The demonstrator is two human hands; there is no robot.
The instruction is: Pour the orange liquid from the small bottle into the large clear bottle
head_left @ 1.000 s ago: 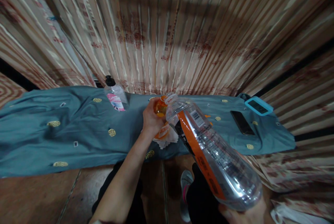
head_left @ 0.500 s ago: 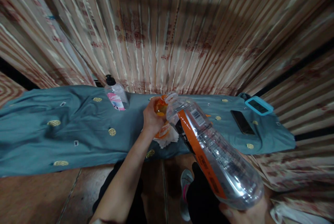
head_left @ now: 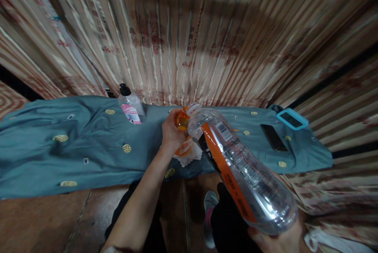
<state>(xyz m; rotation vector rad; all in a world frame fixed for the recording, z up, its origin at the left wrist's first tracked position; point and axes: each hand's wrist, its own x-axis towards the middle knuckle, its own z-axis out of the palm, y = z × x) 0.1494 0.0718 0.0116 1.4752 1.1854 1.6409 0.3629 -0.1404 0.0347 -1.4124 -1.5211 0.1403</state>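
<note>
My left hand [head_left: 172, 133] is wrapped round a small orange bottle [head_left: 182, 121] standing on a white crumpled tissue [head_left: 188, 157] on the blue-grey cloth [head_left: 88, 146]. My right hand [head_left: 280, 240], at the bottom edge, grips the base of a large clear plastic bottle [head_left: 239, 166] with an orange label. That bottle is tilted steeply, its open mouth [head_left: 192, 109] touching the top of the orange bottle. Only part of my right hand shows.
A clear pump bottle [head_left: 130, 107] with a pink label stands at the back of the cloth. A black phone [head_left: 273, 137] and a teal-cased device [head_left: 292, 119] lie at the right end. Striped curtains [head_left: 189, 36] hang behind. My legs and a shoe [head_left: 210, 209] show below.
The large bottle's base has risen slightly and its mouth has settled closer onto the orange bottle. My left hand has stayed in place.
</note>
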